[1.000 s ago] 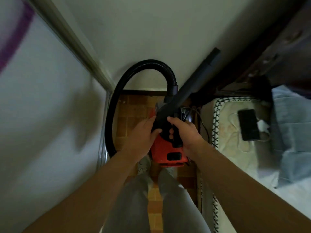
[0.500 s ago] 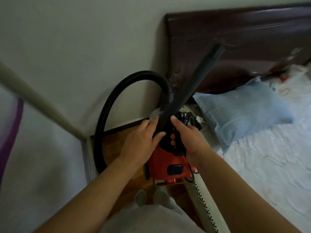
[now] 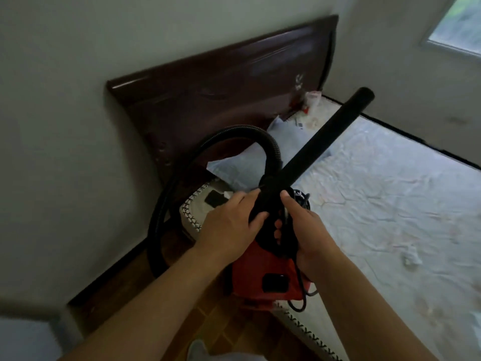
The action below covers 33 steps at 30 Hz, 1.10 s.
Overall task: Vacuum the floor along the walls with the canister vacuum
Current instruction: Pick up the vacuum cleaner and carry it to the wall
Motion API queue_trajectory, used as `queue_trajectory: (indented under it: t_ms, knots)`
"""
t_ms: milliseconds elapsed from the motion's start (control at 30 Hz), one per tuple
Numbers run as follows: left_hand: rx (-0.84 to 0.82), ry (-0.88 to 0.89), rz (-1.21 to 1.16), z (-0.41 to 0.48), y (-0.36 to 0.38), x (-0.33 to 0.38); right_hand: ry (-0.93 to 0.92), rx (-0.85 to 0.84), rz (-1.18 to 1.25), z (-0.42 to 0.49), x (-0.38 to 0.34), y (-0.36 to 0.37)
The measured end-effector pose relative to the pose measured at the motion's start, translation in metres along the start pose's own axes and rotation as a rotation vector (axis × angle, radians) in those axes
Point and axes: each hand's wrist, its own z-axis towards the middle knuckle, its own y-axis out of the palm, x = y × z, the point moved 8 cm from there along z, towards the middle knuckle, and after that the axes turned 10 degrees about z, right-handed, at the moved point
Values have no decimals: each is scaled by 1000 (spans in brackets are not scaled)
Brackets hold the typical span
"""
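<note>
A red canister vacuum [image 3: 263,272] hangs in front of me above the brown tiled floor [image 3: 229,327], beside the bed's edge. My right hand [image 3: 302,230] grips its black top handle, fingers curled through it. My left hand [image 3: 231,222] grips the base of the black wand [image 3: 325,136], which slants up to the right over the bed. A black ribbed hose [image 3: 182,178] loops from the wand's base up and down to the left.
A dark wooden headboard [image 3: 221,87] stands against the white wall. The bed [image 3: 390,204] with a pale sheet fills the right side, a blue pillow [image 3: 244,165] and a dark phone [image 3: 214,199] at its head. A window [image 3: 458,24] is top right.
My view has swung to the right, from the floor corner and door to the bed and headboard. Both hands keep the same hold on the vacuum, and the wand now points over the bed.
</note>
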Motion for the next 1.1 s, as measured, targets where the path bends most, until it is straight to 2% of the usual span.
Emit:
queue_trajectory:
  t_ms: [300,567,833,1100]
  knots:
    - [-2,258,-83,36,60,219,-69,205,261,-55,-60,-207]
    - [-81,456,-200,15,114,386,-202,410,319,-127,-77,-370]
    - [-259,722,-278,-14,166,489,-236,721,487,-176,-49,-459]
    - [-460,1027,-336,-62,194,564,-287,1027,687,-238,-9,-497]
